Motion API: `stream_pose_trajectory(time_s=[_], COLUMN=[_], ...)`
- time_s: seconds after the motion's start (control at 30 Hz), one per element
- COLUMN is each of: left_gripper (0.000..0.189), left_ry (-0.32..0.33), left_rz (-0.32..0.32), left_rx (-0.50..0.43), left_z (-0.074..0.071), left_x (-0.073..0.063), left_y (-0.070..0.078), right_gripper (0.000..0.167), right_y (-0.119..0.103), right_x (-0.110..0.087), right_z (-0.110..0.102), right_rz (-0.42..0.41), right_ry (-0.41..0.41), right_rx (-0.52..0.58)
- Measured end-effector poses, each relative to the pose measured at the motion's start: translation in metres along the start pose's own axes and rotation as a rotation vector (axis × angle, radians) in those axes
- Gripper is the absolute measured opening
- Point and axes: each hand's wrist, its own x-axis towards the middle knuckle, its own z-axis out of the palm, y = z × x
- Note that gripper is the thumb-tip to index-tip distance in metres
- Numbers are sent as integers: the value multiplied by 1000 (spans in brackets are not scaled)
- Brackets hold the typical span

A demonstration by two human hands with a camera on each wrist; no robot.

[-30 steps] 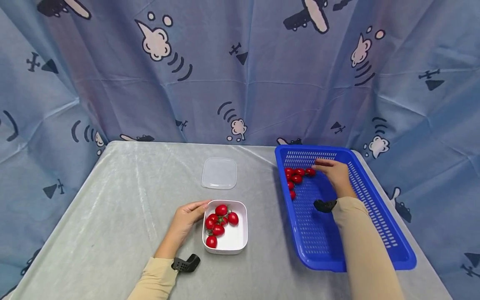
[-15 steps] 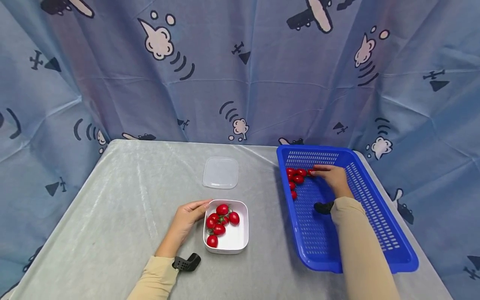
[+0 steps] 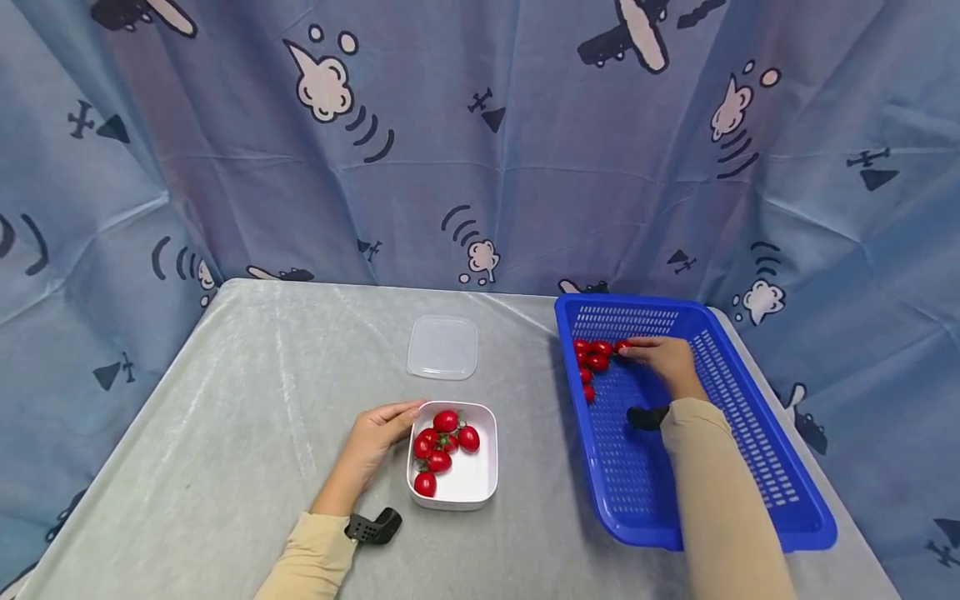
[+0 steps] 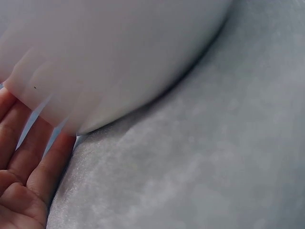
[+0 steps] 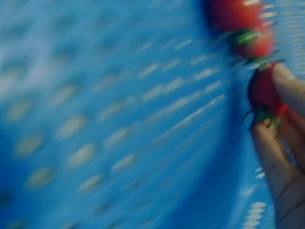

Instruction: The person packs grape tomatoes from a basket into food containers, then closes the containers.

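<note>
In the head view a white square box (image 3: 474, 475) holds several red cherry tomatoes (image 3: 439, 461) with green stems. My left hand (image 3: 372, 442) rests against its left side near the far corner; the left wrist view shows the fingers (image 4: 40, 150) extended to the box wall (image 4: 119, 62). Inside the blue basket (image 3: 637, 500), my right hand (image 3: 667, 363) pinches a cherry tomato (image 5: 263, 90) between thumb and fingers, its green stem end facing the fingers. More cherry tomatoes (image 3: 597, 362) lie to the left of that hand, along the basket's far left corner.
A clear plastic lid (image 3: 442, 347) lies behind the white box on the grey-white tablecloth (image 3: 225, 433). Around the table's back and sides hangs a blue printed curtain (image 3: 420, 108). The basket's raised rim stands along the table's right side.
My right hand has come down slightly and closed thumb and fingers on the cherry tomato at the right end of the row. The left hand and white box stay in place.
</note>
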Motion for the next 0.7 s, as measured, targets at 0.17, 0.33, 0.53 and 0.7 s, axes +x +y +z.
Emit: stream_pose_trajectory(time_s=[0.17, 0.33, 0.53, 0.7], left_gripper=[36, 36, 36, 36], left_ry=[-3, -12, -9, -2], left_rz=[17, 10, 2, 1], left_rx=[6, 6, 16, 23], left_z=[-1, -2, -1, 0], left_x=[1, 1, 1, 0], left_y=[0, -1, 0, 0], right_gripper=[55, 60, 61, 62], right_y=[-22, -25, -94, -111], right_x=[2, 22, -59, -93], right_z=[-11, -11, -10, -4], right_rz=[35, 38, -16, -156], right_ry=[82, 135, 93, 42], right_rx=[140, 217, 217, 239])
